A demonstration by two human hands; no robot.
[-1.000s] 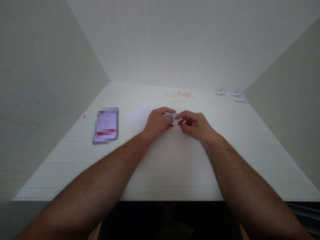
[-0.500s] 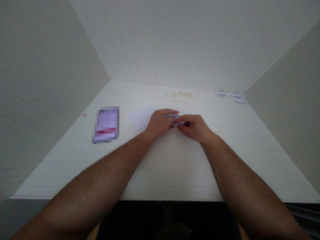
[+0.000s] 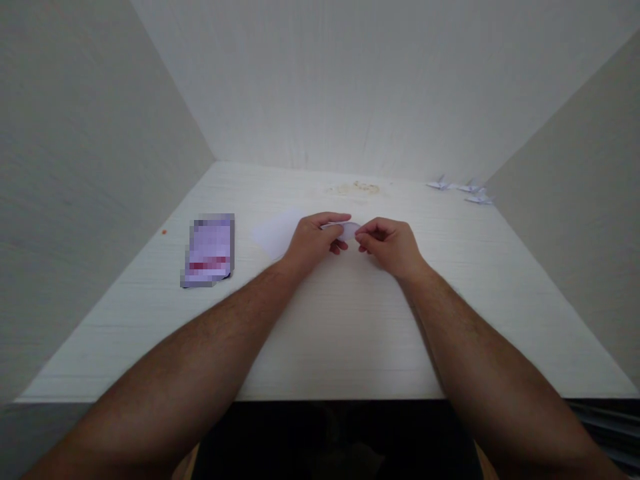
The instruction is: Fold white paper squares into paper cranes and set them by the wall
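Between my hands is a small piece of folded white paper (image 3: pixel 349 231), raised over the middle of the table. My left hand (image 3: pixel 317 237) holds its left part, with the thumb on top and the fingers behind and below. The right hand (image 3: pixel 387 242) pinches the paper's right end between thumb and forefinger. Much of the paper is hidden by the fingers, so its exact folds cannot be made out. A flat white sheet of paper (image 3: pixel 275 232) lies on the table just left of my left hand, partly covered by it.
Several folded paper cranes (image 3: pixel 477 199) sit at the far right corner. On the left lies a pixelated purple rectangular object (image 3: pixel 209 247) with a red stripe. A small orange speck (image 3: pixel 164 232) and a brownish stain (image 3: pixel 365 188) mark the white table (image 3: pixel 340 333). Walls enclose three sides.
My fingers have shifted on the folded paper, and more of it shows between the hands. The right hand has turned slightly and moved up a little. The view has shifted slightly.
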